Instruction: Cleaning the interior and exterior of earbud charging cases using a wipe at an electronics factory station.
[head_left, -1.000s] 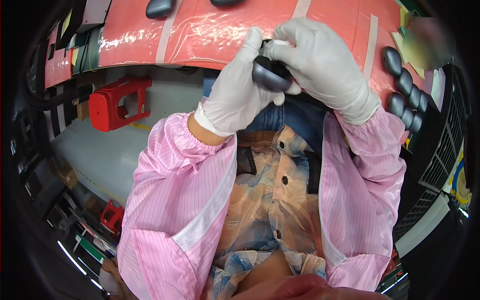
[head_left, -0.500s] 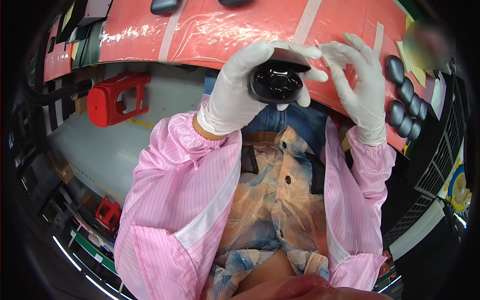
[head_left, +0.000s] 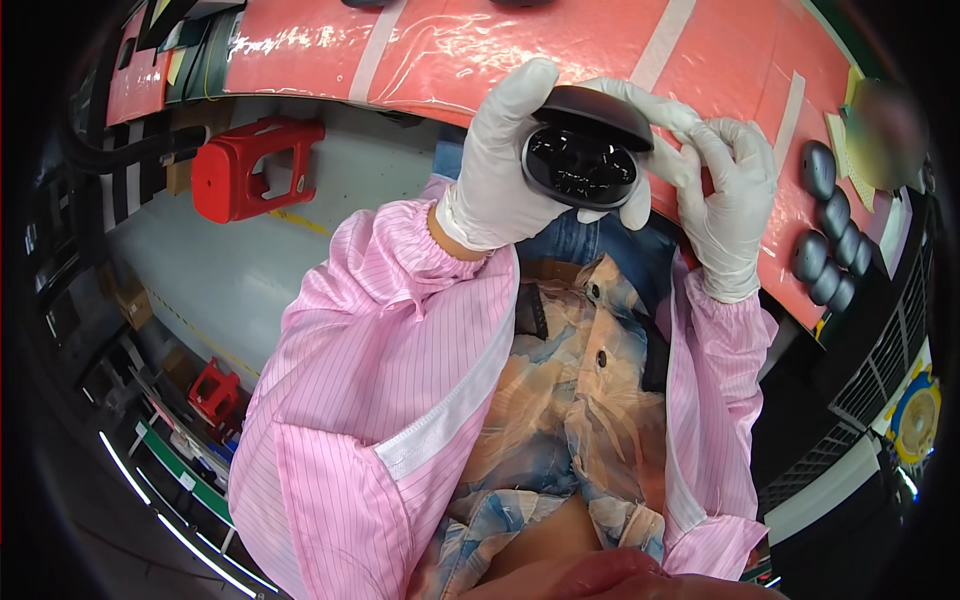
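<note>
A dark, rounded earbud charging case [head_left: 582, 165] is held up over the near edge of the bench, its lid raised and its glossy black inside turned toward me. My left hand [head_left: 505, 165], in a white glove, is wrapped round the case from the left and behind; some of its fingers stick out past the case's right side. My right hand [head_left: 728, 185], gloved too, is beside the case with its fingers bent together in a pinch. Its fingertips meet the left hand's outstretched fingers. Whatever lies between them, if anything, is too small to make out.
The bench has a shiny red cover [head_left: 480, 65] with pale tape strips [head_left: 660, 40]. Several dark closed cases [head_left: 818, 170] are grouped at its right end, near yellow paper [head_left: 848, 150]. A red stool [head_left: 225, 175] stands on the grey floor at the left.
My right hand has closed in on the left hand's fingertips, its fingers now bent together. The case's opening faces me more squarely. The whole view has shifted slightly.
</note>
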